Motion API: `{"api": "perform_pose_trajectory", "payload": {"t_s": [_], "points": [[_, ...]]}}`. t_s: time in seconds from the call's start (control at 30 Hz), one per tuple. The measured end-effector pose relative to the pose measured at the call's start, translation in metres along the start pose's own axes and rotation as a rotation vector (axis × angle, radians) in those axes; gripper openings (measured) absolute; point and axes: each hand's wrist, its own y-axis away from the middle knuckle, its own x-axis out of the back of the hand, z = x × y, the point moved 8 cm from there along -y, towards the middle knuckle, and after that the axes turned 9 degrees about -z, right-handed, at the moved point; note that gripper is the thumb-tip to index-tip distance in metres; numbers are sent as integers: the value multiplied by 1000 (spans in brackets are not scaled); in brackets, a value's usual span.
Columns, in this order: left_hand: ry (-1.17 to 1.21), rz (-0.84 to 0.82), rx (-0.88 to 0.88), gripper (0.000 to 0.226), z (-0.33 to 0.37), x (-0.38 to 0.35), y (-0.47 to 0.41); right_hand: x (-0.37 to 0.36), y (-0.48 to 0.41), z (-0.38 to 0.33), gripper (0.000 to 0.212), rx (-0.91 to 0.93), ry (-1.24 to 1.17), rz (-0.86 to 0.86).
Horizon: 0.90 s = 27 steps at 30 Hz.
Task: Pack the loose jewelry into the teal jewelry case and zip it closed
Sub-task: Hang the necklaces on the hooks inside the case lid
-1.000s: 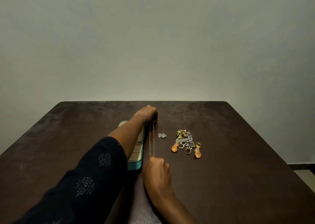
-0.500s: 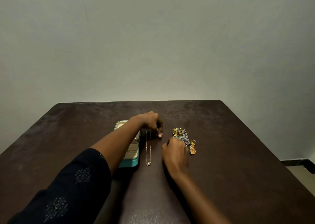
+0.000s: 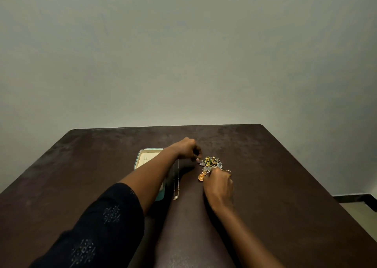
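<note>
The teal jewelry case (image 3: 140,155) lies open on the table, and my left forearm covers most of it. A thin gold chain with a pearl (image 3: 175,184) lies stretched out just right of the case. My left hand (image 3: 186,148) reaches over the case with curled fingers, and its fingertips pinch a small silver piece (image 3: 201,162) at the left edge of the jewelry pile (image 3: 213,162). My right hand (image 3: 218,183) rests on the near side of the pile, its fingertips hidden among the pieces. An orange earring (image 3: 201,177) and a ring (image 3: 228,172) lie beside it.
The dark brown table (image 3: 285,196) stands against a plain grey wall (image 3: 183,53). A strip of floor (image 3: 361,208) shows past the table's right edge.
My right hand let go of the chain's near end and moved right and forward onto the jewelry pile. My left hand left the chain's far end and brought the silver piece closer to the pile.
</note>
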Motion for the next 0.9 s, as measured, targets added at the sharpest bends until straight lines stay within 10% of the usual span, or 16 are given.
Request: {"api": "perform_pose_trajectory", "payload": {"t_s": [0.9], "points": [[475,543,533,27,-163,-5,145,-76,-68,-113,18,184,-101,-132]]}}
